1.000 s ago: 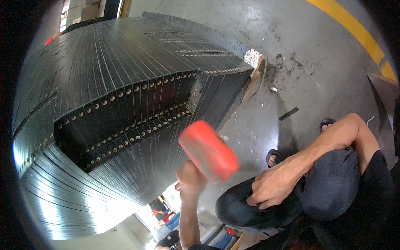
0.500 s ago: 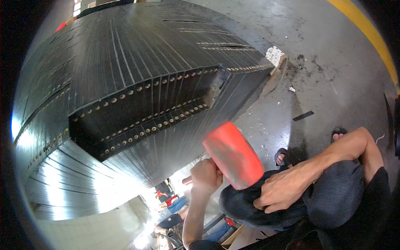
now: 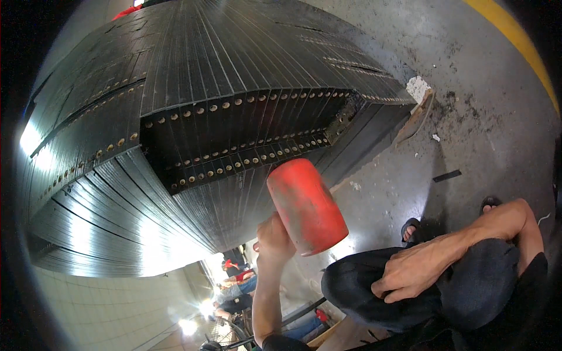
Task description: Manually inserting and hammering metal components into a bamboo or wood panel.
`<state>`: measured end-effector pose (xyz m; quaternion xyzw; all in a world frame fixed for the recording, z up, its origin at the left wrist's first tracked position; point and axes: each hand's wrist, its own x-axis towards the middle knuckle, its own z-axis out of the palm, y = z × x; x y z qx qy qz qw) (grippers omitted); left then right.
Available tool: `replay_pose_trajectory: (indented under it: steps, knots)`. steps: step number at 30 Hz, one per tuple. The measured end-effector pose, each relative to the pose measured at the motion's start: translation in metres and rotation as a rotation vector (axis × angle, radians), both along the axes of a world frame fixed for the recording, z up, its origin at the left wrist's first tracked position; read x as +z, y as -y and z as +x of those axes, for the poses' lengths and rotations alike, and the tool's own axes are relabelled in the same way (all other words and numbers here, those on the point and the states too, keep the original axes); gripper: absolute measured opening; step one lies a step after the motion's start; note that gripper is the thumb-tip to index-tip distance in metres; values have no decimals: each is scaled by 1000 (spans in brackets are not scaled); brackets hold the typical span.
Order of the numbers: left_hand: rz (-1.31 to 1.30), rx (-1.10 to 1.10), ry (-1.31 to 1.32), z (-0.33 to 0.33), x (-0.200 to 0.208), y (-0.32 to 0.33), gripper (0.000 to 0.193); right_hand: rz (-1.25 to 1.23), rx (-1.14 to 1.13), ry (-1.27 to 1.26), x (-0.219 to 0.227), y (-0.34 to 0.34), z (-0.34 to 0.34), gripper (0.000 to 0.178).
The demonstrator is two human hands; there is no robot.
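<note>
My left hand (image 3: 275, 237) is closed around the handle of a mallet with a big red barrel-shaped head (image 3: 310, 210), smeared with grey scuffs. In this view the head overlaps the lower right side of a large black block (image 3: 205, 70) built of many thin strips; whether they touch I cannot tell. A long recess (image 3: 234, 126) in the block has rows of round, metal-coloured holes along its edges. My right hand (image 3: 410, 272) rests on my dark-trousered leg (image 3: 357, 281), loosely bent with nothing visible in it.
Grey floor (image 3: 497, 111) carries dark crumbs, white bits and a short black strip (image 3: 447, 176). A white speckled piece (image 3: 417, 89) sits at the block's right corner. My sandalled feet (image 3: 411, 230) are near. Other people (image 3: 234, 286) appear at lower left. A yellow floor line (image 3: 515, 35) curves at upper right.
The view has shifted, so the block and floor lie farther right. My left hand and the mallet have moved left and closer to the recess. My right hand stays on my leg.
</note>
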<state>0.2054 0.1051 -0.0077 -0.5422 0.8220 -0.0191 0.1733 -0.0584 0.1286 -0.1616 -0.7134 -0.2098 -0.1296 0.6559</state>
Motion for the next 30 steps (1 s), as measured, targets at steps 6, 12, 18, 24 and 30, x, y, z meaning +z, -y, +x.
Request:
replay_pose_trajectory:
  steps: [6, 12, 18, 24, 30]
  knots:
    - [23, -149, -46, -24, 5, -16, 32, -36, -36, 36, -8, -6, 7, 27]
    - [13, 44, -32, -4, 8, -3, 31, -21, 1, 26, -3, -7, 5, 28]
    - [-45, -99, 43, -23, 12, -18, 43, -31, -9, -31, -11, -10, 9, 28]
    - [-11, 213, -209, 8, 15, -12, 39, 71, 19, -8, -6, -10, 9, 31]
    - [-17, 276, -230, -4, 16, -27, 39, 39, 12, -29, -9, -12, 13, 31]
